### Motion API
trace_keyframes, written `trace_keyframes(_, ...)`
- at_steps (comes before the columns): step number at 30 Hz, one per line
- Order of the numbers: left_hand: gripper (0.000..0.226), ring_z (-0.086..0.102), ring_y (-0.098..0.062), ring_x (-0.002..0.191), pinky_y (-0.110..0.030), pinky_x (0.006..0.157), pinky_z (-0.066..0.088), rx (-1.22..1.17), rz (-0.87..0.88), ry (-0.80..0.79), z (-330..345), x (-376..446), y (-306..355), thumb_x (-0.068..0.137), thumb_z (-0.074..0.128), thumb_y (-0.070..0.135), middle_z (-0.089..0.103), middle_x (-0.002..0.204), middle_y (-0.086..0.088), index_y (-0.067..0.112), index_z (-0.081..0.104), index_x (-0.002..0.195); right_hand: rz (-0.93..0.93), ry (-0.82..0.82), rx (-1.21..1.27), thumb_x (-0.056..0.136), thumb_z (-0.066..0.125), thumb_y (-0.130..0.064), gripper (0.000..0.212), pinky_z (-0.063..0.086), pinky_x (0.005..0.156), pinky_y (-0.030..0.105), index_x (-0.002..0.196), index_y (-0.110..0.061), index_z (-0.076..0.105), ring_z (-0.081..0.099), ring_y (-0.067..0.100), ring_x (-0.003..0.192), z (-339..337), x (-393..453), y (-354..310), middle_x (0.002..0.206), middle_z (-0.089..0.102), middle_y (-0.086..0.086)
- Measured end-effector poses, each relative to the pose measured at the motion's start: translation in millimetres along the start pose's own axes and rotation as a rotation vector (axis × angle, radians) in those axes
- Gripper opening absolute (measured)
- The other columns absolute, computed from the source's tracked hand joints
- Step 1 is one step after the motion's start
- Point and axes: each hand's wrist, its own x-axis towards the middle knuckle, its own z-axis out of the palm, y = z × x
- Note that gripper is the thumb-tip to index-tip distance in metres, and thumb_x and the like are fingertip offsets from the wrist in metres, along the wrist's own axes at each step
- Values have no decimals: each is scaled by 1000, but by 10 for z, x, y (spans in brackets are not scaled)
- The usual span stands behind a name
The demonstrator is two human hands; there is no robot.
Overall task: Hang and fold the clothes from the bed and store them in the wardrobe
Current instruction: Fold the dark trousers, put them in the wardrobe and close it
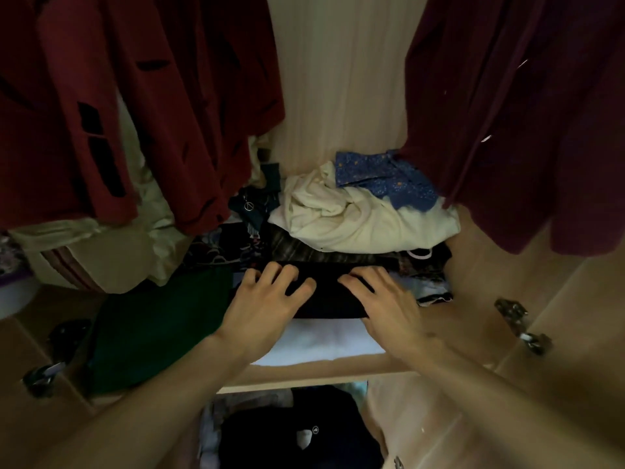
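at the far left a red garment (142,106) hangs inside the wardrobe (338,79), with pale folded cloth (101,252) under its hem. next along the shelf (321,379) lies a dark green garment (152,330), reaching to the front edge. the left hand (267,306) rests flat on a folded black garment (329,296), its fingers (287,275) spread and straight, pressing rather than gripping. that black piece sits at the front of the shelf on top of a folded white garment (321,340) (only the white's near edge shows). behind it a cream garment (358,214) lies crumpled on a dark pile, and a blue patterned cloth (385,177) sits on the cream one. the right hand (389,306) lies on the black garment's right end, fingers likewise extended and holding nothing. farthest right hangs a dark maroon garment (527,113), with a metal hinge (521,323) below it.
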Motion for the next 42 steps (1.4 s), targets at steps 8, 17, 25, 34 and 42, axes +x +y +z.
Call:
trace_keyframes(8, 53, 53, -29, 95, -42, 77, 42, -73, -41, 147, 853, 124, -2, 72, 47, -1, 67, 104, -12, 16, 72, 115, -65, 94, 76, 84, 43, -5, 42, 56, 87, 49, 113, -9, 73, 66, 35, 111, 908, 221, 306, 118, 68, 15)
trace_keyframes(17, 72, 48, -25, 106, -36, 78, 35, -303, -68, -174, 1216, -300, 184, 65, 65, 28, 54, 123, -5, 25, 54, 136, -95, -19, 268, 72, 68, 5, 58, 40, 109, 53, 128, -13, 64, 46, 31, 135, 1403, -134, 316, 138, 57, 11)
trace_keyframes(25, 56, 47, -25, 120, -40, 88, 39, -350, -326, -212, 1143, -125, 205, 97, 32, 59, 48, 140, -5, 29, 50, 141, 33, -125, 313, 100, 32, -59, 62, 34, 113, 45, 145, -20, 48, 35, 29, 143, 1277, -3, 229, 151, 42, 10)
trace_keyframes(34, 57, 48, -27, 125, -40, 98, 35, -309, -274, -262, 1600, -9, 158, 96, 36, 59, 51, 141, -5, 29, 48, 143, 198, -30, 329, 99, 39, -51, 56, 30, 114, 49, 142, -18, 51, 33, 28, 144, 1673, 9, 146, 151, 41, 10)
trace_keyframes(42, 56, 52, -27, 123, -42, 98, 41, -279, -294, -338, 1483, 46, 164, 95, 37, 55, 54, 139, -5, 28, 52, 141, 235, -79, 312, 98, 39, -50, 56, 34, 111, 50, 140, -15, 54, 38, 30, 141, 1565, 81, 104, 149, 45, 12)
